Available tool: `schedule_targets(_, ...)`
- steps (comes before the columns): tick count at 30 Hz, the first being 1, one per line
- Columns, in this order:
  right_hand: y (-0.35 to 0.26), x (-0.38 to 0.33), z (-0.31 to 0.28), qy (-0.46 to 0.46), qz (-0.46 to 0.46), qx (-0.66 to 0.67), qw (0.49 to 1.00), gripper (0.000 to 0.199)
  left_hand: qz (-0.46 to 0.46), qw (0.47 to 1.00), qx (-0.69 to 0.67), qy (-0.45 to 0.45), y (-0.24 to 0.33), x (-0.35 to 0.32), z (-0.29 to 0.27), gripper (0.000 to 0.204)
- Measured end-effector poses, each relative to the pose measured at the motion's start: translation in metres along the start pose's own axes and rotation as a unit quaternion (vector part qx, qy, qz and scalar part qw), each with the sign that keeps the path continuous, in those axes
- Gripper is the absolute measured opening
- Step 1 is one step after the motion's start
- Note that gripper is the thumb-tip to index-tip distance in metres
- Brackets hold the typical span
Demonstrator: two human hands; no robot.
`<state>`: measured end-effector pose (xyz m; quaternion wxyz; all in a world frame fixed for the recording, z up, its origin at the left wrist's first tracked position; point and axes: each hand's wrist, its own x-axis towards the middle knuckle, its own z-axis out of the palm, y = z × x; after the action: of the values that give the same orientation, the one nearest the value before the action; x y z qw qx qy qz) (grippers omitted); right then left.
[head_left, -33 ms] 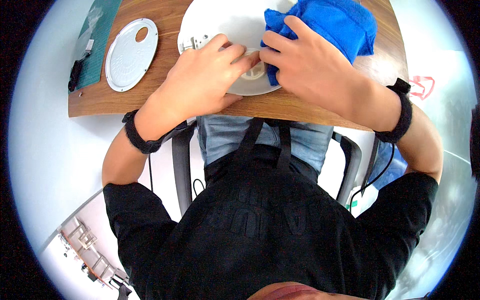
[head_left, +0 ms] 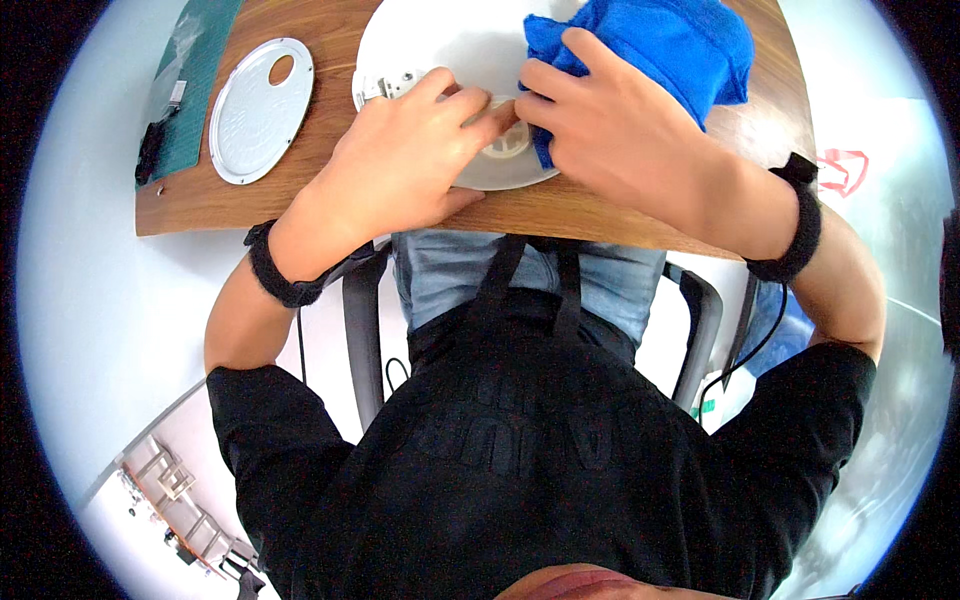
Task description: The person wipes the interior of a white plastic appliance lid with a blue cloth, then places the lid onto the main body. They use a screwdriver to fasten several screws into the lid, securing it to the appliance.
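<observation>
A round white housing, shallow like a bowl, lies at the table's near edge. Small metal fittings sit inside its left wall, and a pale ring-shaped part shows near its front. My left hand grips the front left of the housing, thumb at the near rim and fingers bent over the inside. Between the fingers of my right hand a bunched blue cloth is held against the housing's right side. The fingertips of both hands nearly meet above the ring-shaped part, and they partly hide it.
On the wooden table, a white perforated disc with one round hole lies to the left. Beyond it is a green cutting mat bearing clear plastic and a small black item. Chair armrests flank my lap.
Both hands hold nearly the same pose. My right hand and the cloth's near edge have shifted very slightly to the left.
</observation>
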<state>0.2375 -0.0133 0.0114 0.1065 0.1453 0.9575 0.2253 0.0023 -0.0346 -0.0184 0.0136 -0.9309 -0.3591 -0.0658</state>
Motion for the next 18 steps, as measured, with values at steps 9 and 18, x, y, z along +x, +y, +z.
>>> schedule_targets(9, 0.002, -0.001, 0.005, 0.017, 0.017, 0.006, 1.000, 0.010, 0.001, 0.999, -0.038, 0.007, -0.003, 0.000, 0.001, 0.077)
schedule_targets(18, 0.018, -0.005, 0.010, -0.004, -0.016, -0.011, 1.000, 0.010, 0.024, 0.998, -0.034, -0.057, -0.035, -0.025, -0.024, 0.084)
